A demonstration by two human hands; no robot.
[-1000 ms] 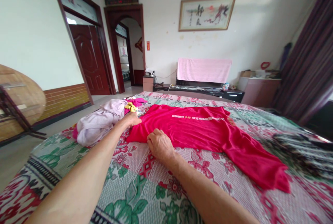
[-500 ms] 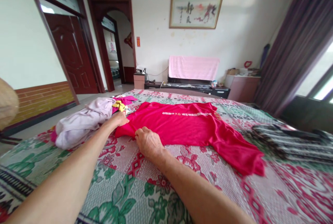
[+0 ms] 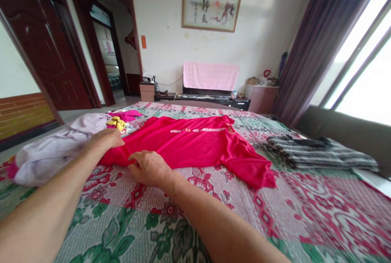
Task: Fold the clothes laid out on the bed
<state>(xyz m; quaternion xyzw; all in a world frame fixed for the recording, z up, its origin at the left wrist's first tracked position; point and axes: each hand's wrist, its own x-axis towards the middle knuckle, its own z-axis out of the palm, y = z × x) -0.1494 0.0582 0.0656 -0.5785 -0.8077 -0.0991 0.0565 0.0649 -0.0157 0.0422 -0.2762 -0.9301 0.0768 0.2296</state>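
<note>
A red shirt (image 3: 189,144) with a line of white print lies spread on the flowered bedspread (image 3: 171,210). One sleeve stretches toward me at its right end. My left hand (image 3: 110,138) is closed on the shirt's left end; its fingertips are partly hidden. At the near edge, my right hand (image 3: 149,167) rests against the cloth, thumb and fingers apart. Soft creases run across the shirt's left half.
Left of the shirt lies a heap of pale lilac clothing (image 3: 61,144), with yellow cloth (image 3: 116,123) and pink cloth (image 3: 130,115) beyond. Folded black-and-white striped fabric (image 3: 320,155) lies at the right. A low black cabinet (image 3: 201,100) stands past the bed.
The view has turned to the right, so everything sits farther left. My right hand has loosened its pinch on the shirt's near edge. My left hand keeps its hold.
</note>
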